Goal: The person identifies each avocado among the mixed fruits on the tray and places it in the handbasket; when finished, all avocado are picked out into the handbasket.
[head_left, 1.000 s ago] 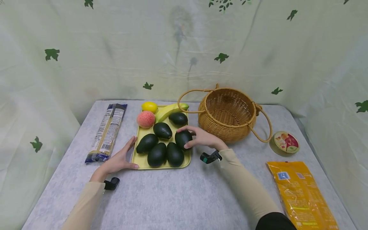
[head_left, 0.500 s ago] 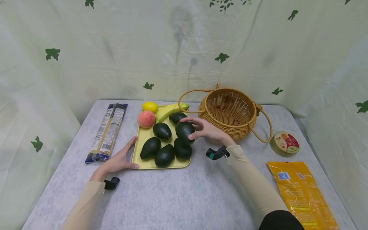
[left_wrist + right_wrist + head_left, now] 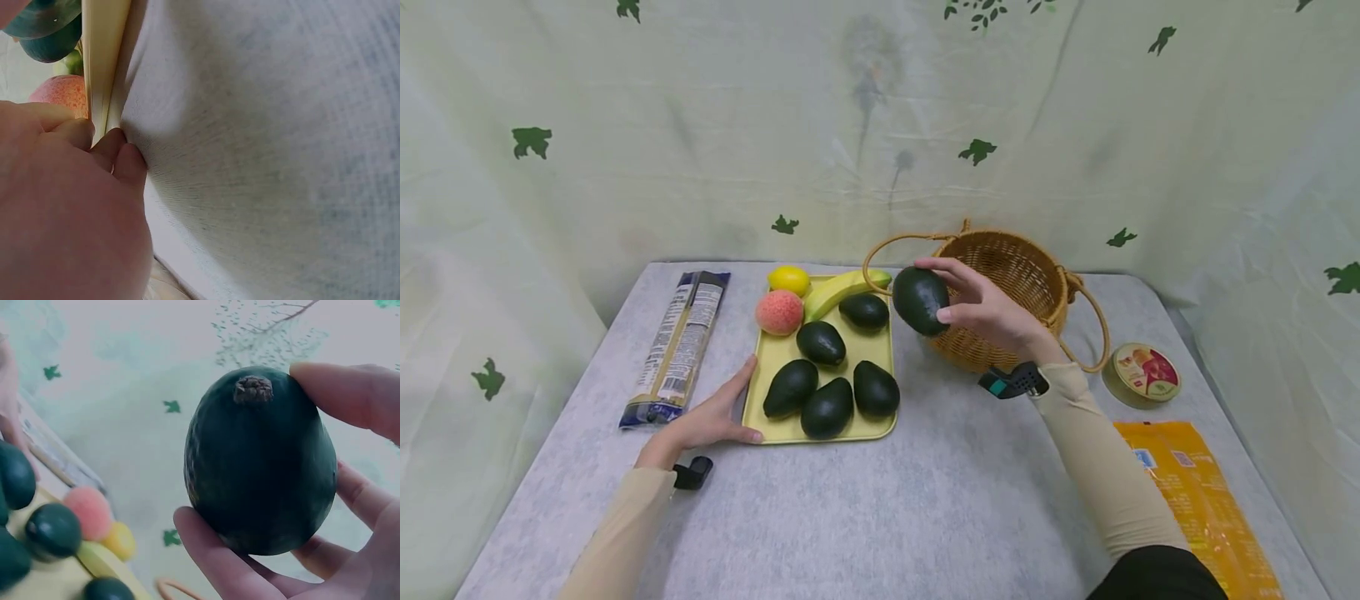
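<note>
Right hand: the right hand (image 3: pixel 992 317) grips an avocado (image 3: pixel 921 300) between thumb and fingers, held in the air just beside the near-left rim of the basket (image 3: pixel 1037 250); stem end up in the wrist view (image 3: pixel 253 389)
Left hand: the left hand (image 3: pixel 707 417) rests flat on the desk (image 3: pixel 880 508), thumb and fingers pressed against the left edge of the tray (image 3: pixel 880 367); its grip holds nothing
Tray: five avocados lie on it, with a peach (image 3: pixel 778 312), a lemon (image 3: pixel 789 279) and a banana (image 3: pixel 842 287) at the far end
Doing it well: I judge the fruit should clear the basket's handle (image 3: pixel 887 250) before it goes lower; a firm grip round the widest part suits the smooth skin; the left hand's steadying of the tray looks worth keeping, since the loose avocados could roll
Beside: a noodle pack (image 3: pixel 679 346) left of the tray; a round tin (image 3: pixel 1145 372) and an orange bag (image 3: pixel 1202 508) on the right
Hard to see: the basket's floor is partly hidden by the hand and fruit; the orange bag is cut off at the frame's edge; the left wrist view shows little but the hand, the tray edge (image 3: pixel 103 69) and cloth
</note>
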Available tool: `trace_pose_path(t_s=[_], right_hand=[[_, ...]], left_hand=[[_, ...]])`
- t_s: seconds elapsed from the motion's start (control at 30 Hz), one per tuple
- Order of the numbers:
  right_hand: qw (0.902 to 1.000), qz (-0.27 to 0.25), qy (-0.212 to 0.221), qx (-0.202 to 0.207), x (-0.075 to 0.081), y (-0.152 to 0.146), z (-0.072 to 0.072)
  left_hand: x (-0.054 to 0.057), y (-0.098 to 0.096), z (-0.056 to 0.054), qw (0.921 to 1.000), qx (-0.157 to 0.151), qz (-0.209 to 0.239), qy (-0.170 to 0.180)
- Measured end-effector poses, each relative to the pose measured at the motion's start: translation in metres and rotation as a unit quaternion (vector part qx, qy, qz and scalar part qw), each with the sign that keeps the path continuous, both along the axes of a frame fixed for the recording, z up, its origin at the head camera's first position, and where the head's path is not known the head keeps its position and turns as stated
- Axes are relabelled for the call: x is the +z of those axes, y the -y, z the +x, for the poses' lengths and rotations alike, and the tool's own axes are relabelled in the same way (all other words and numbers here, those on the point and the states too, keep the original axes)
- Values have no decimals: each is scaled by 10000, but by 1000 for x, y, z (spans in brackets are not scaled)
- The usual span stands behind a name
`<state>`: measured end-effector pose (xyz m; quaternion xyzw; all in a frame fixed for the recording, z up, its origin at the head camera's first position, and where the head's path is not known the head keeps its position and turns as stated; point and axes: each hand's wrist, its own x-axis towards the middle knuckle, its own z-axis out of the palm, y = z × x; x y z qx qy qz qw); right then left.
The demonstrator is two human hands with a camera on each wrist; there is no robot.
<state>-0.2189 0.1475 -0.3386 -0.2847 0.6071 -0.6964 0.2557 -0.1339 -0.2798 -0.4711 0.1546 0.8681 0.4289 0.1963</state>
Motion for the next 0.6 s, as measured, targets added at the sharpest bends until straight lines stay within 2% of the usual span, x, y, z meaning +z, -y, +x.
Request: trace_pose_path(t_s=[0.2, 0.33, 0.6], right_hand=[[9986, -335, 18, -407, 11, -26, -9], [9961, -344, 43, -808, 14, -45, -15], [9889, -144, 116, -1475, 8, -74, -28]], left_hand=[[1, 0, 0, 10000, 1, -63, -48], [1, 0, -1, 9999, 11, -75, -68], [1, 0, 0, 10000, 12, -94, -19]])
